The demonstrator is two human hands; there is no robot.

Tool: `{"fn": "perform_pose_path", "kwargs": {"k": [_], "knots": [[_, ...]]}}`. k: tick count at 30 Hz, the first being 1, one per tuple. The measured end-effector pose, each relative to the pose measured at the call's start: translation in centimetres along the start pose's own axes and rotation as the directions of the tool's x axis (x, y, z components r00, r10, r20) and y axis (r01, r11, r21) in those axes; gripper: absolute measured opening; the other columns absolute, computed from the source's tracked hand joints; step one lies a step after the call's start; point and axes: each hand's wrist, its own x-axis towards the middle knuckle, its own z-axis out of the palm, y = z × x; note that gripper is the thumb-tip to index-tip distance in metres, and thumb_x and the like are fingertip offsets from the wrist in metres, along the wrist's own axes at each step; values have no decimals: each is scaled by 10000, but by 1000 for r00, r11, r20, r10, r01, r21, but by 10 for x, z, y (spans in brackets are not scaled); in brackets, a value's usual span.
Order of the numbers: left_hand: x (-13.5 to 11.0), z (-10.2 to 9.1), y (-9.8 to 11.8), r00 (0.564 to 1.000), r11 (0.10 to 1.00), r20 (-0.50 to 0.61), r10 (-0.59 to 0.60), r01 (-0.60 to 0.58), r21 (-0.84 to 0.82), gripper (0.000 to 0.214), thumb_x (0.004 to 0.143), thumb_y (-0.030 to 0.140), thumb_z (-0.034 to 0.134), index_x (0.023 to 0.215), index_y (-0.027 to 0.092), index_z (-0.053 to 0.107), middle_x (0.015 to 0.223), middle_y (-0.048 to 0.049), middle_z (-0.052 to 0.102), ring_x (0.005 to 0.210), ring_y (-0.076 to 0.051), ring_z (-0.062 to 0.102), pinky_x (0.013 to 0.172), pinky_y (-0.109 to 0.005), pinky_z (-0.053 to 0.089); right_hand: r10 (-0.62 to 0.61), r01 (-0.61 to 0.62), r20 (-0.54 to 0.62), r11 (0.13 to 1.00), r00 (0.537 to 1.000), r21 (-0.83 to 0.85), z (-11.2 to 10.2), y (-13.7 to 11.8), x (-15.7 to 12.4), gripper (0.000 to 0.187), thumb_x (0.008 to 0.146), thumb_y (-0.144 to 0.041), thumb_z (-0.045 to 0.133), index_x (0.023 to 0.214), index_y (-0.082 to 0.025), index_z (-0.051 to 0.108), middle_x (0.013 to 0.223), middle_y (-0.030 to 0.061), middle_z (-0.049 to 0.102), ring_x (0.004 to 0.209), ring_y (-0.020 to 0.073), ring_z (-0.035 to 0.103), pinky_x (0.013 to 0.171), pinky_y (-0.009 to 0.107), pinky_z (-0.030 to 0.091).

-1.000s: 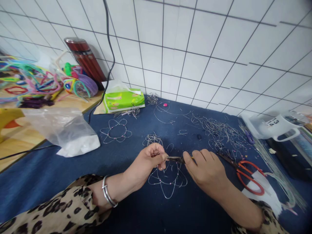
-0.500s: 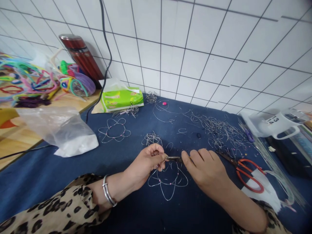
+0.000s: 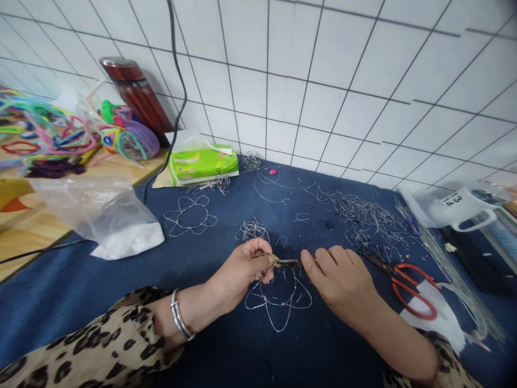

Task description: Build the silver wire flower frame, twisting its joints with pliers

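Note:
A flower-shaped wire piece (image 3: pixel 278 327) with small pink beads hangs below my hands over the blue cloth. My left hand (image 3: pixel 246 267) pinches its upper part between thumb and fingers. In my right hand (image 3: pixel 339 277) are pliers (image 3: pixel 288 262), mostly hidden by the fingers. Their metal jaws point left and meet the wire at my left fingertips; whether they clamp it is too small to tell. A second beaded wire flower (image 3: pixel 189 216) lies flat to the left. Just behind my left hand sits a small bundle of bent wire (image 3: pixel 252 229).
Red-handled scissors (image 3: pixel 416 291) lie at right, near a white mug (image 3: pixel 470 205). Loose wire pieces (image 3: pixel 367 215) spread behind my right hand. At left are a clear plastic bag (image 3: pixel 125 234), a green tissue pack (image 3: pixel 204 164), a red thermos (image 3: pixel 135 94) and a hanging black cable (image 3: pixel 180 81).
Both hands stay almost in place, with the wire flower and pliers between them. The view has shifted very slightly.

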Motion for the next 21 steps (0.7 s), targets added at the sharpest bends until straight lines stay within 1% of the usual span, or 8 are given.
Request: {"fn": "perform_pose_path", "kwargs": {"k": [4,8,14,19,21], "knots": [[0,-1,0,1000,1000,2,-20,20,3,109,786,153,575,788,160,466,544,28,565,479,-64,488,466,-167,337,20,-20,11,1000,1000,13,2,1,0,260,863,-175,447,1101,-192,550,817,41,552,709,168,398,602,330,267],[0,-1,-1,1000,1000,18,-16,16,9,103,797,167,569,789,159,466,537,26,567,476,-64,485,463,-167,333,28,-29,29,999,999,24,0,2,1,247,864,-191,448,1088,-196,552,794,36,537,706,170,394,606,334,268],[-1,-1,-1,1000,1000,6,-16,16,19,114,790,169,574,794,164,460,539,22,576,484,-72,500,471,-172,349,-6,4,66,1000,998,25,-4,2,2,284,871,-162,413,1130,-177,529,843,43,541,732,179,402,611,344,272],[0,-2,0,999,999,-13,-32,32,9,142,768,152,591,802,170,454,543,29,570,485,-78,514,472,-178,364,-41,39,71,999,997,20,-5,3,3,308,874,-148,395,1157,-167,516,870,50,542,742,183,397,615,352,269],[0,-2,0,999,999,-1,-35,35,6,142,766,152,591,802,172,455,552,27,573,490,-82,518,477,-184,372,-48,47,67,999,997,16,-5,4,3,307,876,-149,391,1155,-167,518,867,52,543,739,182,394,610,351,264]]}}
